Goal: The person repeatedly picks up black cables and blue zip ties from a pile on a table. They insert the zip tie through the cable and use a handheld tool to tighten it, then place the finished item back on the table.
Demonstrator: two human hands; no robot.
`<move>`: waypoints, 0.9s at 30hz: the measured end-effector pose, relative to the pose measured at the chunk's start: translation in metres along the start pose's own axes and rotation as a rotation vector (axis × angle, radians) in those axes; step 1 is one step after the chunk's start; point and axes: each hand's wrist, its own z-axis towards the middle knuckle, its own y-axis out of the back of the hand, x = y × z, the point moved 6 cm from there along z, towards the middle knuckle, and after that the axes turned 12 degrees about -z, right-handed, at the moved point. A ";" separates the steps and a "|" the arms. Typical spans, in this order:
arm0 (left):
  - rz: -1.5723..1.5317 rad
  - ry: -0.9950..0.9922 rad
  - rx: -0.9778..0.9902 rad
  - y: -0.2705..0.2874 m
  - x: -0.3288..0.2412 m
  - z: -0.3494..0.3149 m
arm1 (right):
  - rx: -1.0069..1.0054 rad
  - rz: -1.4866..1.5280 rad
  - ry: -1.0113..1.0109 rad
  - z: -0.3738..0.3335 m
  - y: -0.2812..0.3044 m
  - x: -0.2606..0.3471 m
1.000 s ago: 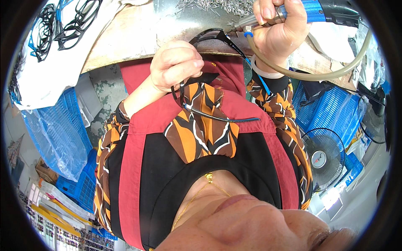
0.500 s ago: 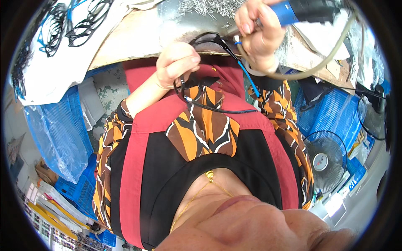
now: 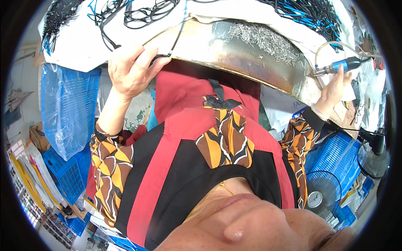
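My left hand [image 3: 132, 71], at the left part of the table's front edge, is closed on a black-and-blue glasses frame [image 3: 178, 37]. Its blue temple sticks up past my fingers, and the rest is mostly hidden behind the hand. Off to the right, a blue and black power screwdriver [image 3: 341, 65] with a metal tip and a looped hose lies on the table. My right hand [image 3: 333, 94] is beside it, fingers stretched out and fingertips against its body; the grip looks loose.
More glasses frames [image 3: 153, 14] lie on the white cloth [image 3: 75, 50] at the far left. A pile of black and blue temples [image 3: 310, 14] sits at the far right. Small metal pins [image 3: 259, 39] are heaped on the metal tabletop [image 3: 234, 56]. A fan [image 3: 322, 192] stands at the lower right.
My hands have moved apart. The left carried the glasses frame left toward the cloth; the right moved the screwdriver away from the frame to the table's right side. The view has shifted.
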 end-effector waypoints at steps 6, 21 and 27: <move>0.019 0.012 0.106 -0.009 -0.001 -0.002 | -0.288 -0.561 0.618 -0.051 -0.019 0.076; 0.199 0.310 0.111 -0.074 0.081 0.043 | 0.715 -0.406 1.034 -0.078 -0.330 0.147; 0.198 0.512 0.309 -0.103 0.110 0.035 | 1.049 -1.211 0.914 -0.097 -0.441 0.067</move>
